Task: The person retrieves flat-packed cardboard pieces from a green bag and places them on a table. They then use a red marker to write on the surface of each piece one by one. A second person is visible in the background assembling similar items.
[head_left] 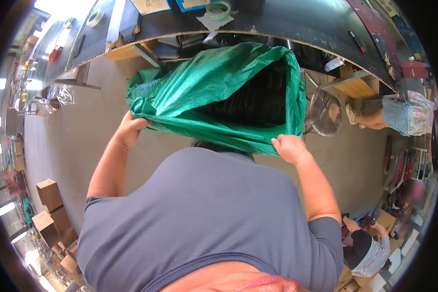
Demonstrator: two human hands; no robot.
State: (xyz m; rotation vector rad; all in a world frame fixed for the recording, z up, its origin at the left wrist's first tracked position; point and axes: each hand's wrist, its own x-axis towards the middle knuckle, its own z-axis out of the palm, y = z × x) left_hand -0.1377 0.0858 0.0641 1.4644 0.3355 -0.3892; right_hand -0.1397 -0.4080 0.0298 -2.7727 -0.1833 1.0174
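Observation:
A large green woven plastic sack stands in front of me with its mouth spread wide. Inside it, dark items in a ridged row show through the opening; their kind cannot be made out. My left hand grips the near left corner of the rim, where the fabric is bunched into a fold. My right hand is closed on the near right part of the rim. The rim is pulled taut between both hands. The sack's lower part is hidden.
A dark workbench curves across the far side, bearing a tape roll and a marker. A stool is right of the sack. One person stands at right; another is lower right. Cardboard boxes stack at left.

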